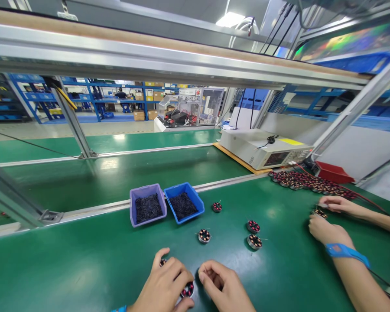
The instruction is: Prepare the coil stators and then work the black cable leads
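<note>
At the bottom centre, my left hand is closed round a small round motor stator with red-copper windings. Just to its right, my right hand has its fingers curled in a pinch close to the stator; what they hold is too small to make out. Several more stators lie loose on the green mat, such as one stator ahead of my hands and a pair of stators to the right. A purple bin and a blue bin of small dark parts stand farther ahead.
A co-worker's hands work on a stator at the right, one wrist with a blue strap. Behind them lie a row of many stators, a red tray and a white test instrument. Aluminium frame posts stand left and right.
</note>
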Demonstrator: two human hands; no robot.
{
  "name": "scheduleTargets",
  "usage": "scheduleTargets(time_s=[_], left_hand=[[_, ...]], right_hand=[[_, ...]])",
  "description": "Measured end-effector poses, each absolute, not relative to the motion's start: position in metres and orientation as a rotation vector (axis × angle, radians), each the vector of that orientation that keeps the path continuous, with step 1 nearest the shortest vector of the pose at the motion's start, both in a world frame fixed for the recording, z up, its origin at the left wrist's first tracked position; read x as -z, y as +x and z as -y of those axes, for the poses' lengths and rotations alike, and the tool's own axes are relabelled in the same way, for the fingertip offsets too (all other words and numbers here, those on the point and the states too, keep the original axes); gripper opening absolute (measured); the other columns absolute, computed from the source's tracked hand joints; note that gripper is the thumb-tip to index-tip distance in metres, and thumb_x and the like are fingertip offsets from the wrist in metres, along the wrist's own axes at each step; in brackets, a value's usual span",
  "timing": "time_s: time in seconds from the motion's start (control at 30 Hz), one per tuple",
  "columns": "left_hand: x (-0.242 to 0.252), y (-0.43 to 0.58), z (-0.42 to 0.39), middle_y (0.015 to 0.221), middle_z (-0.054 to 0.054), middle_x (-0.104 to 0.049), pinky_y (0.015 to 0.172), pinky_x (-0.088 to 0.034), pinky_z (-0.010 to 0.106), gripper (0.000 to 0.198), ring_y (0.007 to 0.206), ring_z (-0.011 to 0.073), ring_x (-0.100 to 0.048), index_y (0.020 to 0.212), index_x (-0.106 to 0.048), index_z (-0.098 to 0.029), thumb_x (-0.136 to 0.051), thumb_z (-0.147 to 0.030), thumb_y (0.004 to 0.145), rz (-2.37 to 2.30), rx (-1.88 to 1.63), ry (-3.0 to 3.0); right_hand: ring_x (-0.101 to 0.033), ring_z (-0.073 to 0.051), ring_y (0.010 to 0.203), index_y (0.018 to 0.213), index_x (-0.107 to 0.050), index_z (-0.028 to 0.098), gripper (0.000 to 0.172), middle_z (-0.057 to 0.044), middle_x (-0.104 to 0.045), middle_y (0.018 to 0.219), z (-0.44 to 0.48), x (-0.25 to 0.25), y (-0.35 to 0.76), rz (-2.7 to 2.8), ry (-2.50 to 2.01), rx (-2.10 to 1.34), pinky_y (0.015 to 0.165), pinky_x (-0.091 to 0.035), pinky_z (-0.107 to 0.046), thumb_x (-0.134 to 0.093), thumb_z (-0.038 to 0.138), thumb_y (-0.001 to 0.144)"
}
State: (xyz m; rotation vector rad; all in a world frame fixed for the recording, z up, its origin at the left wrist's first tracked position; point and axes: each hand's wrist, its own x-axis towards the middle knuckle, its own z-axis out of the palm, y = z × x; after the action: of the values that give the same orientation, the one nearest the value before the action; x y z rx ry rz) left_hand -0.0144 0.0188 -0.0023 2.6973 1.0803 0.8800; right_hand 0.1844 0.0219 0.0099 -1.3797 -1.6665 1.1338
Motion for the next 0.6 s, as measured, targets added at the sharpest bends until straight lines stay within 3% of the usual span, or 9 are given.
scheduleTargets(time_s=[0.13,0.37,0.47,0.6], left_hand=[[0.002,-0.016,-0.019,0.085,-0.003,-0.068,0.100,-0.045,0.046,0.029,0.076,0.0185,-0.066,0.100,-0.056,-0.023,-0.077,-0.031,0.082,-1.096,-0.900,2.670],[0.004,-0.016,-0.019,0.086,-0.001,-0.070,0.098,-0.047,0.048,0.030,0.076,0.0200,-0.068,0.097,-0.054,-0.022,-0.078,-0.028,0.079,-1.110,-0.907,2.629],[0.004,-0.017,-0.018,0.085,-0.002,-0.069,0.096,-0.049,0.048,0.034,0.075,0.0203,-0.068,0.098,-0.054,-0.022,-0.080,-0.028,0.077,-1.122,-0.917,2.618],[0.004,-0.016,-0.016,0.084,-0.002,-0.069,0.095,-0.049,0.049,0.035,0.077,0.0212,-0.068,0.097,-0.054,-0.023,-0.081,-0.028,0.076,-1.125,-0.869,2.603]], right_hand=[[-0.055,-0.016,0.058,0.073,-0.065,0.022,0.017,0.001,-0.059,0.065,-0.021,-0.004,0.185,1.902,-1.344,-0.896,0.052,-0.043,-0.023,-0.052,0.023,0.085],[-0.059,-0.019,0.064,0.077,-0.058,0.023,0.020,0.000,-0.059,0.066,-0.017,0.004,0.180,2.121,-1.165,-0.398,0.062,-0.047,-0.027,-0.049,0.008,0.086],[-0.062,-0.020,0.069,0.082,-0.062,0.023,0.021,-0.001,-0.062,0.070,-0.015,0.004,0.181,2.144,-1.096,-0.392,0.066,-0.050,-0.028,-0.050,0.008,0.090],[-0.065,-0.021,0.075,0.101,-0.073,0.023,0.026,-0.006,-0.070,0.080,-0.013,0.000,0.187,2.192,-1.050,-0.522,0.070,-0.054,-0.030,-0.048,0.017,0.099]])
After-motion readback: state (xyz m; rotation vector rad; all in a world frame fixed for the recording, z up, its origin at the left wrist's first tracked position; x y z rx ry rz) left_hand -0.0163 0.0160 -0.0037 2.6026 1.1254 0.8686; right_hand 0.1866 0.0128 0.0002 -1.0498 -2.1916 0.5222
